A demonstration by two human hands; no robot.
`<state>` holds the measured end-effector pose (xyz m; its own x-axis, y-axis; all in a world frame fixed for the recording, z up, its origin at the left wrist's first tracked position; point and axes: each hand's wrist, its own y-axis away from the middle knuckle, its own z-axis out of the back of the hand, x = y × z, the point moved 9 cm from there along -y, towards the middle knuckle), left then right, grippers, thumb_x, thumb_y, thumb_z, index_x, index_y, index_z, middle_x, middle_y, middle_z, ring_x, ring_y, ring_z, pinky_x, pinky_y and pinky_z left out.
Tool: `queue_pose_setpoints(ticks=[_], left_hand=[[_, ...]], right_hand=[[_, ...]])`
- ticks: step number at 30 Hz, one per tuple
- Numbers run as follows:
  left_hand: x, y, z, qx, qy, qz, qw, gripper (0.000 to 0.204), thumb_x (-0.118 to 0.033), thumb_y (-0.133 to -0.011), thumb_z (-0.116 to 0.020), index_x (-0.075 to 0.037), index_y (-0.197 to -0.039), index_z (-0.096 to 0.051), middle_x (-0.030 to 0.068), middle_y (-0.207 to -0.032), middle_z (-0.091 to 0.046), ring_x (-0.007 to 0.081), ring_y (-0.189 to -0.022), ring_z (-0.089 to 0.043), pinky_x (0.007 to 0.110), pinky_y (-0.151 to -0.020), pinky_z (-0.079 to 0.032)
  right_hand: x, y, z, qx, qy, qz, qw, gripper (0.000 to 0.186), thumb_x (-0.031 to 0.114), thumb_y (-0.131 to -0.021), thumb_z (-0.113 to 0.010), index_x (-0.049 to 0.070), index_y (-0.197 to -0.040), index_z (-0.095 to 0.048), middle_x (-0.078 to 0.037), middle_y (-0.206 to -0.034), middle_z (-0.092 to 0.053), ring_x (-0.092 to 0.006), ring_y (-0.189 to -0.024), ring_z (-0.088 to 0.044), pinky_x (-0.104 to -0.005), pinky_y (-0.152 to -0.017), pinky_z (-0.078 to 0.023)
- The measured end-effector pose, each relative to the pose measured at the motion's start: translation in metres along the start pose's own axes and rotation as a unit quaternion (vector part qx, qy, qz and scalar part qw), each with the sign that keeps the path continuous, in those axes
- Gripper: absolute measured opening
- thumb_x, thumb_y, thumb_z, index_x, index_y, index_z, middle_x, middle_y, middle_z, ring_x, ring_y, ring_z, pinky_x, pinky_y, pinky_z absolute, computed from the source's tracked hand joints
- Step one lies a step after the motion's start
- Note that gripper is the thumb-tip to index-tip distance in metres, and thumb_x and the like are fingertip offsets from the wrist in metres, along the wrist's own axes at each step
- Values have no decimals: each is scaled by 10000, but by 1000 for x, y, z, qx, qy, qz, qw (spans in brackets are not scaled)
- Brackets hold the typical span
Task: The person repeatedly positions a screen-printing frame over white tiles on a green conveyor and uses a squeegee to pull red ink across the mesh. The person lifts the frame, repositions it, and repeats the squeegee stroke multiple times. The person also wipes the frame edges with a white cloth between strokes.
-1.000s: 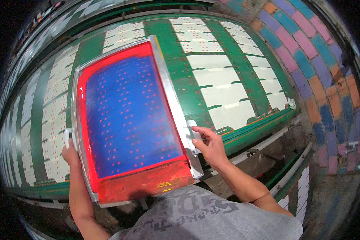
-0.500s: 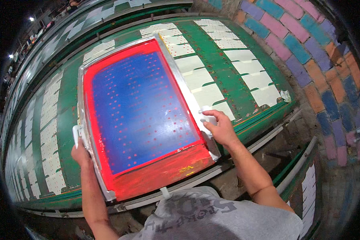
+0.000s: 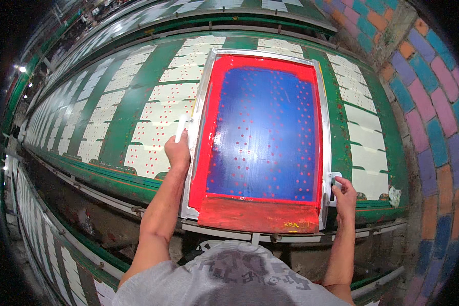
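A screen-printing frame (image 3: 323,127) with a silver metal rim lies over the green table, roughly square to me. Its mesh (image 3: 262,137) is blue with rows of red dots, bordered by wet red ink. Along the near end runs a red-stained strip (image 3: 255,214) with a yellow smear. My left hand (image 3: 177,151) is closed round the white handle (image 3: 181,127) on the frame's left side. On the right side, my right hand (image 3: 345,198) has its fingers curled at the other white handle (image 3: 335,178). What lies under the frame is mostly hidden.
Red-dotted white panels (image 3: 150,137) lie in columns on the green table (image 3: 118,148) left of the frame. Right of it, a column holds dotted panels farther off and plain panels (image 3: 367,153) nearer. A crumpled white scrap (image 3: 394,196) sits by a painted brick wall (image 3: 433,132).
The frame has shifted right along the table and now shows one panel column on its right instead of two. The view has turned, so the frame appears straighter. Both hands stay at the handles.
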<state>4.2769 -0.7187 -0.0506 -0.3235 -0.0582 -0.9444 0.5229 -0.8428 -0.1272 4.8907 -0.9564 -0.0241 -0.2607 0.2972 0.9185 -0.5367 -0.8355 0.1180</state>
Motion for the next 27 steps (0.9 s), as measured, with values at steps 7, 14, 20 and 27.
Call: queue_pose_setpoints(ticks=[7,14,20,27], left_hand=[[-5,17,-15,-15,-66,2,998,342,-281,-987,-769,60,-1001,-787,156,-780,-747,220,-701,-686,420,-688,-526],[-6,32,-32,8,-83,-7,996,350,-293,-969,-776,56,-982,-790,198,-786,-760,300,-715,-727,466,-704,-541],[1,30,-34,-3,-135,-19,991,347,-303,-946,-791,42,-990,-794,213,-813,-763,322,-740,-739,479,-736,-554],[-1,37,-35,6,-172,-29,985,288,-251,-929,-795,31,-975,-767,217,-839,-746,358,-796,-741,490,-768,-554]], right_hand=[[-16,-11,22,18,-2,-28,999,388,27,-932,-721,-1,-1319,-705,-117,-1241,-725,-202,-1138,-658,-341,-1011,-499],[-20,-12,38,29,1,-13,1000,411,43,-925,-730,-19,-1329,-689,-44,-1141,-672,-151,-1048,-601,-312,-965,-471],[60,57,-5,-30,378,288,879,562,146,-892,-754,35,-1426,-619,-294,-1505,-507,-492,-1383,-463,-561,-1169,-380],[76,177,-114,289,269,440,807,483,147,-831,-774,94,-1308,-726,-170,-1380,-671,-391,-1273,-644,-526,-1046,-517]])
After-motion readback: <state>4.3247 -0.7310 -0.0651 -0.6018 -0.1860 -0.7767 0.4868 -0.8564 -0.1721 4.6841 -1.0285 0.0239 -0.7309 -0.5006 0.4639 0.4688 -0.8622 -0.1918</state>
